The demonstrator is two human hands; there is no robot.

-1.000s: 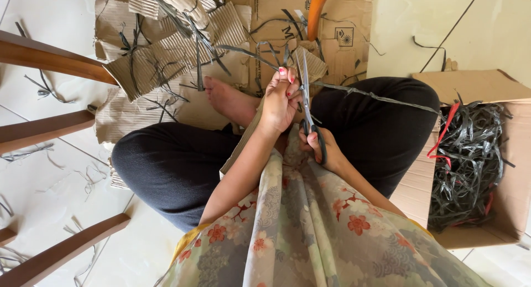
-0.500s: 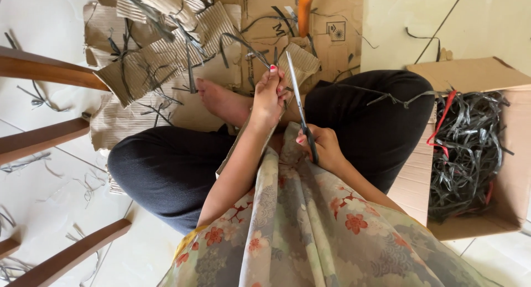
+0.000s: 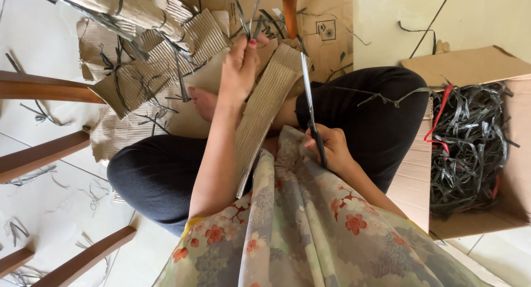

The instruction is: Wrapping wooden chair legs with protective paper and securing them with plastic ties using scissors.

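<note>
1. A long ribbed strip of brown cardboard (image 3: 263,107) is pinched at its upper end by the left hand (image 3: 239,71), its grip pressed together.
2. Scissors (image 3: 311,107) are held in the closed grip of the right hand (image 3: 331,149), blades just right of the strip.
3. Cardboard scraps (image 3: 149,71) are strewn on the pale tiled floor (image 3: 50,209) beyond the left hand; a box of dark strips (image 3: 470,149) is seen right of the right hand.

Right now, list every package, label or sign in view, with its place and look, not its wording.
Open cardboard box: right of the person's knee, brown, rectangular, full of tangled dark strips with a few red ones.
Flattened carton sheet: on the floor at top centre, brown, with dark print.
Printed symbol label: on that sheet, small square, black sunburst mark in a frame.
</note>
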